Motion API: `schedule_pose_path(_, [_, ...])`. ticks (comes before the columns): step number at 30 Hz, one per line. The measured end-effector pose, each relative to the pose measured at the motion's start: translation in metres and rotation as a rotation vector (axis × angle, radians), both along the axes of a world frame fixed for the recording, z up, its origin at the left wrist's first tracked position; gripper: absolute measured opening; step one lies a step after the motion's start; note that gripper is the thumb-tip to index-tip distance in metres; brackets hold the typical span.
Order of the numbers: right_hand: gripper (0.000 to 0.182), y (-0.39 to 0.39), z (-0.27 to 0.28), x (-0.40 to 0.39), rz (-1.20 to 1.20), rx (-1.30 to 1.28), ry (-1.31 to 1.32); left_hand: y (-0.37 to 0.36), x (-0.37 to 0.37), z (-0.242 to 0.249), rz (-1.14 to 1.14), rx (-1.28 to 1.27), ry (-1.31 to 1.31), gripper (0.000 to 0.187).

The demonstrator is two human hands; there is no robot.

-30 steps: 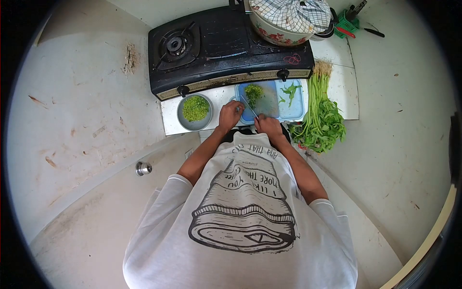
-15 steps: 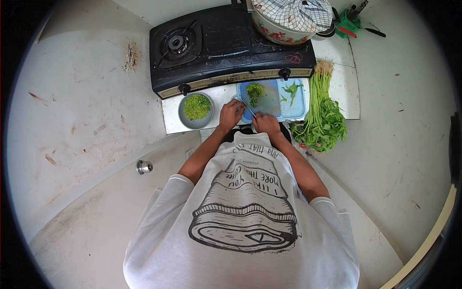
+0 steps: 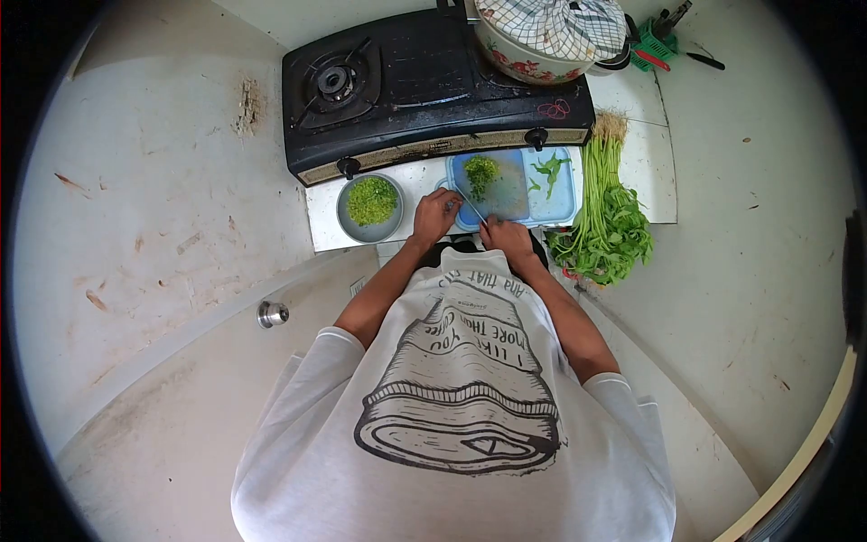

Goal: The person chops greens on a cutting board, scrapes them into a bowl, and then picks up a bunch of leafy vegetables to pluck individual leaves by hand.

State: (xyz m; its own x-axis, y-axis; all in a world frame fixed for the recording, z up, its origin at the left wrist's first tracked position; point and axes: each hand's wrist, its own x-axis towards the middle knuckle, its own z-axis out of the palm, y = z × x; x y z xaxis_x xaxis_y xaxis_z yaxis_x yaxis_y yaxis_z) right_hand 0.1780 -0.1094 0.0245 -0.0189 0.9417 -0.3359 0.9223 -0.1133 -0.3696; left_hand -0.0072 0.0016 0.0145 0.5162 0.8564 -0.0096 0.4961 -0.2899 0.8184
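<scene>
My right hand (image 3: 508, 238) is closed round the handle of a knife (image 3: 471, 206), whose blade slants up and left over the blue chopping board (image 3: 510, 200). At the board's left edge my left hand (image 3: 435, 215) has its fingers bent together near the blade tip; what they pinch, if anything, is too small to make out. A pile of chopped greens (image 3: 480, 172) lies on the board just above the blade. Some loose leaves (image 3: 548, 169) rest on the light blue tray (image 3: 567, 200) to the right.
A grey bowl (image 3: 342, 217) of chopped greens stands left of my hands. Behind is a black gas stove (image 3: 420, 72) with a cloth-covered pot (image 3: 533, 68). A bunch of leafy stems (image 3: 603, 208) lies right of the tray; a green basket (image 3: 652, 43) is at the back right.
The knife handle and my right hand have shifted slightly right and down. My left hand stays at nearly the same place.
</scene>
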Motion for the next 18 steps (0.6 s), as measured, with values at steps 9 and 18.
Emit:
schedule_pose_path(9, [0.041, 0.000, -0.001, -0.005, 0.002, 0.029, 0.055, 0.001, -0.003, -0.005, -0.032, 0.053, 0.011, 0.010])
schedule_pose_path(18, [0.043, 0.004, -0.006, -0.004, -0.057, -0.014, 0.010, 0.009, -0.015, -0.004, -0.110, 0.022, 0.000, 0.014])
